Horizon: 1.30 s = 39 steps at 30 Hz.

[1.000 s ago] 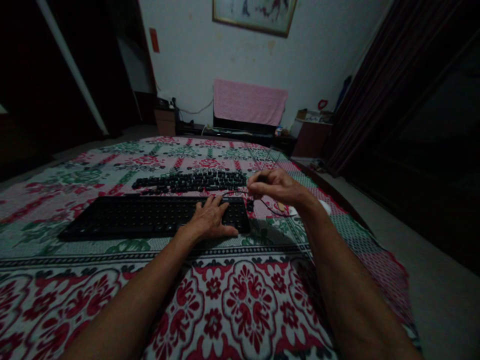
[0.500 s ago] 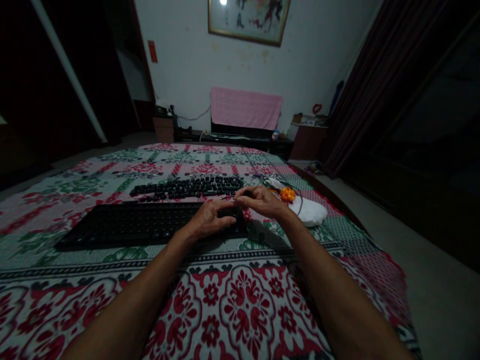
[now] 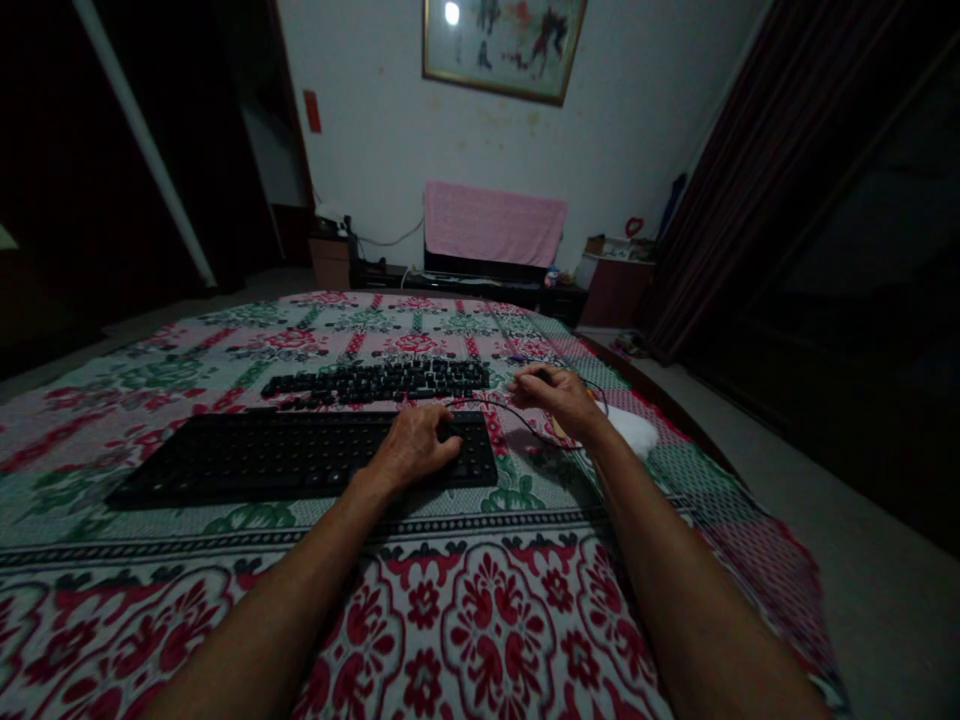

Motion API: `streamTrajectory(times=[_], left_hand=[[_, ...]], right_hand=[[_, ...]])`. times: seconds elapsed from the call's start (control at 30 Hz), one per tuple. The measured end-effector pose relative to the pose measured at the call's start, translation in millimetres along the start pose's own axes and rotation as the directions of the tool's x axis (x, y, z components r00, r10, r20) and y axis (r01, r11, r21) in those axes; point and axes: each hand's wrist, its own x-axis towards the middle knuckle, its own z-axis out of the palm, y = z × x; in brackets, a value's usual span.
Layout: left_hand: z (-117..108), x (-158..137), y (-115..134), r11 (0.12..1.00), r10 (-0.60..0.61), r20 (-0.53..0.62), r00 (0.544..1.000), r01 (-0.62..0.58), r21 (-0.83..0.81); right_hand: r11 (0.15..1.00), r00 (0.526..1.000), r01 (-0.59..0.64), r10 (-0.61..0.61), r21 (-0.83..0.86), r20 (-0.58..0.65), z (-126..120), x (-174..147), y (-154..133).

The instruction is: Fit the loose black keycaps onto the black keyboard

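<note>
Just pulled my right hand (image 3: 551, 398) off the keyboard (image 3: 262, 455) on the bedspread (image 3: 491, 610), fingers curled round some dark thing (image 3: 544, 376), so only my half-bent left hand (image 3: 414, 440) is on it, can't tell if gripping.

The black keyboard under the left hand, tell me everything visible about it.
The keyboard is a long, flat black slab, seemingly plastic, with rows of pale dots where keys look missing. It lies flat on the patterned cover, long side across the view, in front of the loose black keycaps. The left hand hides part of its right half, apparently resting on it.
</note>
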Motion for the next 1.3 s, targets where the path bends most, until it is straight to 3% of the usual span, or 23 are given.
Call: streamTrajectory(times=[0.1,0.33,0.5,0.63,1.03,1.23,1.3], left_hand=[[-2,0,-2,0.998,-0.066,0.005,0.998,0.066,-0.006],[-4,1,-14,0.99,-0.128,-0.012,0.992,0.128,-0.06],[1,1,-15,0.994,-0.06,0.02,0.998,0.061,-0.085],[2,1,-14,0.997,-0.082,0.055,0.995,0.082,-0.006],[6,3,-17,1.0,0.015,0.067,0.998,-0.015,-0.001],[10,43,0,0.999,-0.033,0.017,0.999,0.033,0.022],[18,62,6,0.997,-0.032,0.036,0.999,0.029,0.069]], right_hand=[[1.0,0.975,0.003,-0.006,-0.014,-0.223,-5,5,20],[0.989,0.949,-0.055,0.01,-0.135,-0.314,3,14,62],[0.931,0.965,-0.037,-0.06,-0.363,-0.254,1,19,76],[0.865,0.977,-0.017,-0.093,-0.502,-0.192,-1,18,77],[0.832,0.982,-0.018,-0.088,-0.554,-0.164,0,18,76],[0.876,0.978,-0.078,-0.025,-0.477,-0.207,-4,20,85],[0.881,0.986,-0.082,0.005,-0.465,-0.165,-5,20,87]])
